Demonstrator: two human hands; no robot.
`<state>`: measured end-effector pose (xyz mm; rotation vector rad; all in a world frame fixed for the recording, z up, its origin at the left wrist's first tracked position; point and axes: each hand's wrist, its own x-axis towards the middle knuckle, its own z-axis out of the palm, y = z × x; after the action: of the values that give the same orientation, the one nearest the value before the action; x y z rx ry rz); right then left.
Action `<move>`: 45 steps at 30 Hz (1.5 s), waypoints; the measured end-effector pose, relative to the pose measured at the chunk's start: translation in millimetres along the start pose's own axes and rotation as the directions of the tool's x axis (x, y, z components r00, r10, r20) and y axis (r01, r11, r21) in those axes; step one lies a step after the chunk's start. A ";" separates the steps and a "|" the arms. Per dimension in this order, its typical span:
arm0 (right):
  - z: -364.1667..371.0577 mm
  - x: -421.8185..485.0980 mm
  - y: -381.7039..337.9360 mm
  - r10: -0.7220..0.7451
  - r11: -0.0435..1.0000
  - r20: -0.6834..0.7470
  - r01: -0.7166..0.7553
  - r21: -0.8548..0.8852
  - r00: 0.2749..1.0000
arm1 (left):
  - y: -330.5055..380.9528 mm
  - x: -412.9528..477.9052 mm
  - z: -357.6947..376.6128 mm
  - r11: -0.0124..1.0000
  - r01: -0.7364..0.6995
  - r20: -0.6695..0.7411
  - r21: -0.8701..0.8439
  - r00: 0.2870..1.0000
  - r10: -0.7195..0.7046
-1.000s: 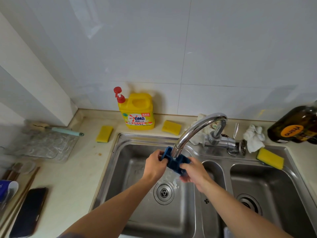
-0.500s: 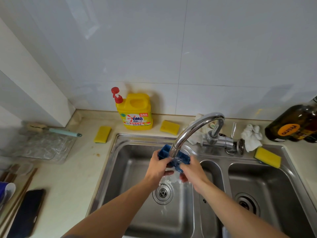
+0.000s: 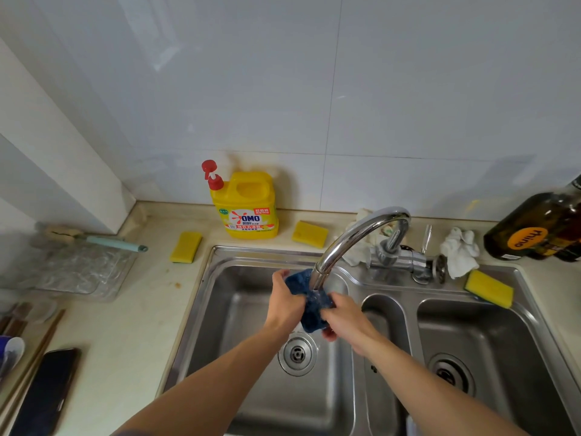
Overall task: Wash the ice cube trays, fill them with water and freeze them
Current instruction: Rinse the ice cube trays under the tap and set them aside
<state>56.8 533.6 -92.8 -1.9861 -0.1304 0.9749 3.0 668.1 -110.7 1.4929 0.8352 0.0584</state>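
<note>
3 sponges [image 3: 186,247] around sink [image 3: 251,251]; faucet [image 3: 352,234] overlaps blue tray [image 3: 312,317].

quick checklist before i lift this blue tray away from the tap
1. Grip: ok. The left hand and the right hand both grip the blue ice cube tray, one at each end.
2. Tray under the faucet: ok, the spout's mouth sits right over it.
3. Tray over the left basin, so drips land in the sink: ok.
4. Drain unblocked: ok, the strainer shows with no pooled water.
5. Tray rinsed clean: cannot tell, it is blurred.
6. Phone away from splashes: ok, it lies on the counter well to the left of the sink.
</note>
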 end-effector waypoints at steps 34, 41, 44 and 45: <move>-0.4 5.1 -4.3 -0.054 0.989 -0.072 0.064 0.136 0.996 | 6.9 -1.1 -7.2 0.947 0.045 0.186 0.318 0.977 -0.108; -7.3 7.7 -6.3 0.092 0.901 -0.016 -0.077 0.427 0.996 | 8.8 6.6 -10.8 0.975 0.188 0.094 0.122 0.975 -0.200; -10.0 9.0 -2.4 0.141 0.890 -0.067 -0.097 0.446 0.988 | 11.0 6.6 -12.9 0.973 0.228 0.134 -0.029 0.966 -0.222; -10.6 9.4 -0.6 0.148 0.900 -0.078 -0.102 0.423 0.986 | 11.4 6.2 -13.9 0.974 0.226 0.147 -0.035 0.965 -0.219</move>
<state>70.6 530.9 -94.7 -1.6570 0.2536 0.8863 5.4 684.5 -101.5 1.3306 0.8740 -0.1906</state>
